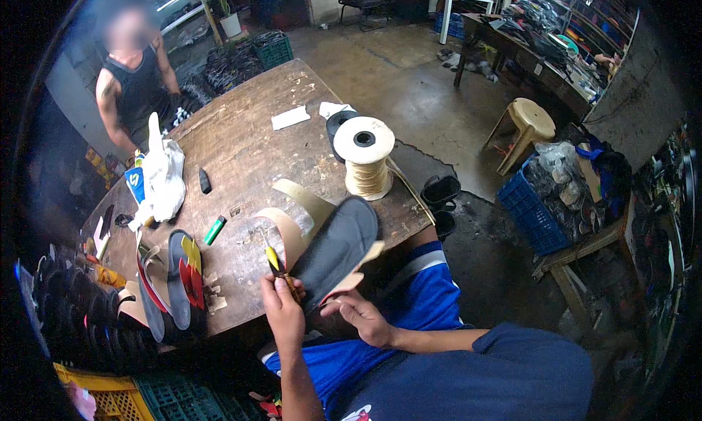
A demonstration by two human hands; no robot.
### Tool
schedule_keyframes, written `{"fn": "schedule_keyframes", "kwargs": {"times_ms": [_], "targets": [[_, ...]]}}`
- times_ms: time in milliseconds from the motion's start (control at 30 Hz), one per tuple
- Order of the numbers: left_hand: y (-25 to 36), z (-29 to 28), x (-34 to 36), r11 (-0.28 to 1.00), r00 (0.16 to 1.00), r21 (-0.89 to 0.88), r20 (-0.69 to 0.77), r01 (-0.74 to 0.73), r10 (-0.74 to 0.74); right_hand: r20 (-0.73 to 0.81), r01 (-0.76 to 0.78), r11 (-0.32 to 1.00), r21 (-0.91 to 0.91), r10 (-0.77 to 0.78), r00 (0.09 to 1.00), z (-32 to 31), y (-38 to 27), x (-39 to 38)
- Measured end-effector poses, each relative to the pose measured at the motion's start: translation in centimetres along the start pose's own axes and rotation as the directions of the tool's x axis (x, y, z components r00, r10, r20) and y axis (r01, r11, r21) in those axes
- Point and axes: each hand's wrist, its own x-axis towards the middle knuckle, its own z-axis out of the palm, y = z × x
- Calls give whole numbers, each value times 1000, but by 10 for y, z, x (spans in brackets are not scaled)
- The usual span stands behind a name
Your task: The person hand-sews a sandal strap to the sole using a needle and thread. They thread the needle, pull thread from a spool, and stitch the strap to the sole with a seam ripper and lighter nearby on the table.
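A dark grey sandal (338, 247) with loose beige straps (301, 200) is tilted up over the table's near edge, above my lap. In my left hand (284, 304), closed near its heel, is a slim yellow-and-black-handled tool (273, 262) with its thin tip upward; its exact kind is unclear. My right hand (363, 319) has its fingers bent at the sandal's lower edge, beside a reddish strip, and seems to pinch it there. Left of these, a pair of grey sandals (178, 275) with red and yellow pieces lies on the table.
The worn wooden table (241, 139) carries a cord spool (365, 161), a green lighter (215, 231), a white plastic bag (162, 180) and a dark pointed piece (205, 180). Many dark soles (80, 304) crowd the left. A person (135, 85) stands across. A blue crate (532, 213) and stool (528, 121) are right.
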Motion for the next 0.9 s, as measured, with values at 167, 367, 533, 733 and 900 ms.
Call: {"fn": "schedule_keyframes", "kwargs": {"times_ms": [167,367,533,733,900], "targets": [[3,13,-3,996,999,84,10,-37,36,-227,-113,911,397,217,949,-12,-8,27],[5,18,-2,998,1000,-53,22,-14,16,-306,227,537,812,61,950,-39,-15,52],[4,16,-2,996,999,-82,38,20,-17,-5,-196,663,722,289,957,-64,-19,58],[5,18,-1,993,998,-109,18,53,-52,101,-105,916,-388,155,983,-59,-29,49],[-5,25,3,960,995,-280,103,19,10,213,84,729,-680,87,973,-57,-23,44]]}}
